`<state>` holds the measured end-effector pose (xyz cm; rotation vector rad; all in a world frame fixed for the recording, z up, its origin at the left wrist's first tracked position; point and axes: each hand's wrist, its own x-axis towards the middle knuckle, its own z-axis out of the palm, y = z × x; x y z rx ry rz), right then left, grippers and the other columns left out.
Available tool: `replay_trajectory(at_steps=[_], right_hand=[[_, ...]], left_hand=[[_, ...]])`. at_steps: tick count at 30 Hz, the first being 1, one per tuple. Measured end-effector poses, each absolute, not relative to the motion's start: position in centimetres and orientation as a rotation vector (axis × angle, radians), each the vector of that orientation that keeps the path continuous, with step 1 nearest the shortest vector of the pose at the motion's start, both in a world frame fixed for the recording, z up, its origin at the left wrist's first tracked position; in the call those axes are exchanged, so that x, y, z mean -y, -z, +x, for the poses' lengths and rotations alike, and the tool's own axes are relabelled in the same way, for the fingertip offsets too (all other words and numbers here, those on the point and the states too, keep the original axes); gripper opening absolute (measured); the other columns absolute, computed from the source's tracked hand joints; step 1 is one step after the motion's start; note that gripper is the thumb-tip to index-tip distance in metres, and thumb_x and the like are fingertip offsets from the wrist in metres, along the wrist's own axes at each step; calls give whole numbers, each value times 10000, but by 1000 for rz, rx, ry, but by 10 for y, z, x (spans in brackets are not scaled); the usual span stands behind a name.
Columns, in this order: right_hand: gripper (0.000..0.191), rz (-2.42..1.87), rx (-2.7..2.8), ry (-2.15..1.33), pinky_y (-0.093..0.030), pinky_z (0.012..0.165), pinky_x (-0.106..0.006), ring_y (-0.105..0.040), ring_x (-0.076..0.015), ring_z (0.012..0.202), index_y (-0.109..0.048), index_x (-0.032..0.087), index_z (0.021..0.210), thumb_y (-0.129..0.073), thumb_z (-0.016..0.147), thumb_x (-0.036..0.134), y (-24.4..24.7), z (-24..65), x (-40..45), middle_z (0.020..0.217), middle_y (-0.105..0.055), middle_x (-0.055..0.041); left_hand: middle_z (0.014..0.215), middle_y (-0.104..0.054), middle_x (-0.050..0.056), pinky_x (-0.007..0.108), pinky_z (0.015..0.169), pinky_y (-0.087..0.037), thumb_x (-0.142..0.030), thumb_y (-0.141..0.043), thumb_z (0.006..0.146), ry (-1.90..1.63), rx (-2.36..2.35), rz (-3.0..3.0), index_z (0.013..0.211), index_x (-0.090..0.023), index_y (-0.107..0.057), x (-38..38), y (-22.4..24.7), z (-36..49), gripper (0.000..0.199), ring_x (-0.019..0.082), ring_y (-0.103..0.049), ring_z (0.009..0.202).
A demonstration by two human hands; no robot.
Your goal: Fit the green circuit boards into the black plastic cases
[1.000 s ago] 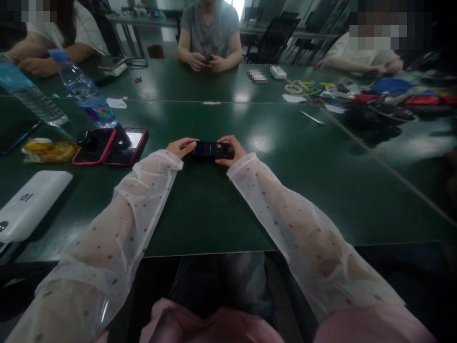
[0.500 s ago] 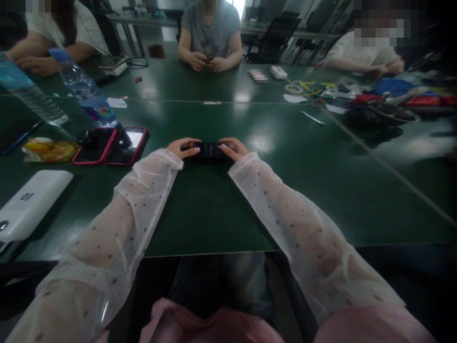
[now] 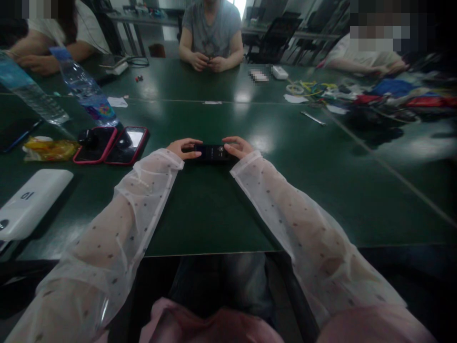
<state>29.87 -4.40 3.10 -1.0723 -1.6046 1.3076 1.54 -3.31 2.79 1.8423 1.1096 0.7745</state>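
A black phone (image 3: 211, 152) with a lit dark screen lies sideways just above the green table (image 3: 210, 205), between my two hands. My left hand (image 3: 183, 148) grips its left end, thumb on the front and fingers behind. At the right end, my right hand (image 3: 238, 147) holds it the same way, with the thumb at the screen's edge. Sheer white dotted sleeves cover both forearms.
Left: two pink-cased phones (image 3: 126, 145), a yellow packet (image 3: 50, 149), a white power bank (image 3: 35, 202) and water bottles (image 3: 85, 90). Right: a wrench (image 3: 313, 118) and a pile of cables (image 3: 392, 97). A person (image 3: 211, 35) sits opposite; two others sit at the sides.
My right hand has shifted slightly to the right, and a little more of the phone's right end shows. The phone's screen content looks slightly different. My left hand is nearly unmoved.
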Motion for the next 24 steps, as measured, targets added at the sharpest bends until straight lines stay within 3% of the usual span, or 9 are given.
replay_trajectory(at_steps=[16, 24], right_hand=[[609, -1103, 1646, -1298, -535, 1048, -520, -722, -252, 1043, -613, 277, 1139, -750, 734, 711, -34, 299, 46, 1036, -756, -52], [586, -1113, 1630, -1265, -531, 1059, -506, -710, -262, 1071, -629, 264, 1105, -716, 759, 728, -38, 298, 50, 1048, -744, -72]], left_hand=[[1349, -676, 133, 580, 1188, -338, -605, -816, 672, -769, -1093, 1833, 1277, -233, -685, 28, -24, 12, 722, 342, -583, 1328], [1305, -699, 136, 555, 1169, -371, -571, -816, 690, -755, -1073, 1847, 1281, -218, -677, 30, -27, 13, 703, 323, -621, 1276]])
